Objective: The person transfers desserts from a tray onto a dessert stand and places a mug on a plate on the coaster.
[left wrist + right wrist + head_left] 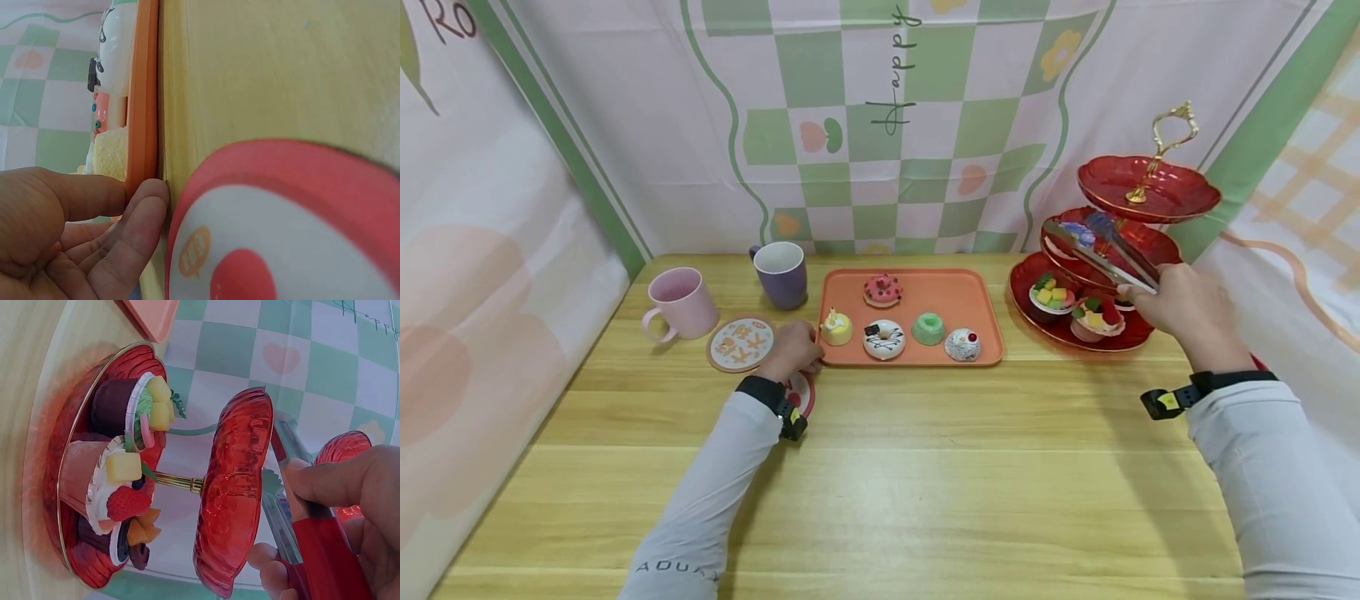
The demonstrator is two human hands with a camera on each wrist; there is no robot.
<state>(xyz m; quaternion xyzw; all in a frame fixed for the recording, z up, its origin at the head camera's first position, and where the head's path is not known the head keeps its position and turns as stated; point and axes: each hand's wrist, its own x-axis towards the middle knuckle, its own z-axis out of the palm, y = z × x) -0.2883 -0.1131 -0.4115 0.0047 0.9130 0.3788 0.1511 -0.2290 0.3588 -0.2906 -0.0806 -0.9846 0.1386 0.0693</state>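
My left hand (pixel 792 350) pinches the near left corner of the orange tray (pixel 936 290) between thumb and fingers. On the tray sit a pink donut (pixel 882 290), a white donut (pixel 892 343), a yellow cake (pixel 837 328), a green ring cake (pixel 928 328) and a white dome cake (pixel 962 345). My right hand (pixel 1191 312) grips red-handled metal tongs (pixel 312 519). Their tips reach over the middle tier of the red three-tier stand (pixel 1187 187), around a blue-purple item (pixel 1081 235). Whether they squeeze it I cannot tell.
Several cupcakes (pixel 1097 321) stand on the bottom tier. At the left are a pink mug (pixel 683 302), a purple mug (pixel 782 279) and a round coaster (pixel 742 343). A red-rimmed coaster (pixel 269 162) lies under my left wrist. A patterned cloth (pixel 910 167) hangs behind the table.
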